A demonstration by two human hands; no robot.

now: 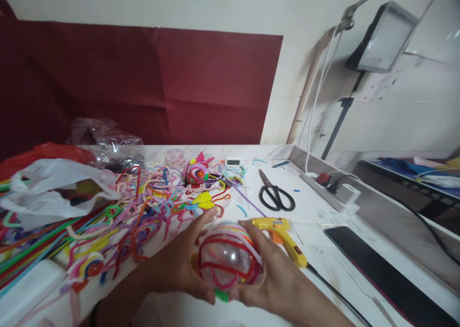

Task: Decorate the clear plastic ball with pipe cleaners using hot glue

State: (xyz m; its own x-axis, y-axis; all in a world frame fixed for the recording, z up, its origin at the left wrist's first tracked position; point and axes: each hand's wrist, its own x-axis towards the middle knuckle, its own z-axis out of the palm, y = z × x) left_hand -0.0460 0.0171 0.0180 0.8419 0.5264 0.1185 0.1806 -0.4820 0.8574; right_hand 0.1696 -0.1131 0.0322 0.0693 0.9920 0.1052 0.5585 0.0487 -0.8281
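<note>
Between my two hands is a clear plastic ball (230,256) with red, pink and pale pipe cleaners fixed around it and a green bit at its lower edge. My left hand (187,264) curves round its left side, thumb near the bottom. From the right, my right hand (264,264) grips it the same way. Just beyond my right hand lies a yellow hot glue gun (283,231). Past the ball sit yellow pipe-cleaner shapes (204,200) and a colourful decorated ball (197,172) resembling a fish.
Tangled pipe cleaners (143,217) cover the left side beside a white plastic bag (53,188). Black-handled scissors (276,195) lie behind the glue gun. At right are a long black object (388,274), a power strip (330,193) and a lamp (386,37). A small digital display (233,162) stands at the back.
</note>
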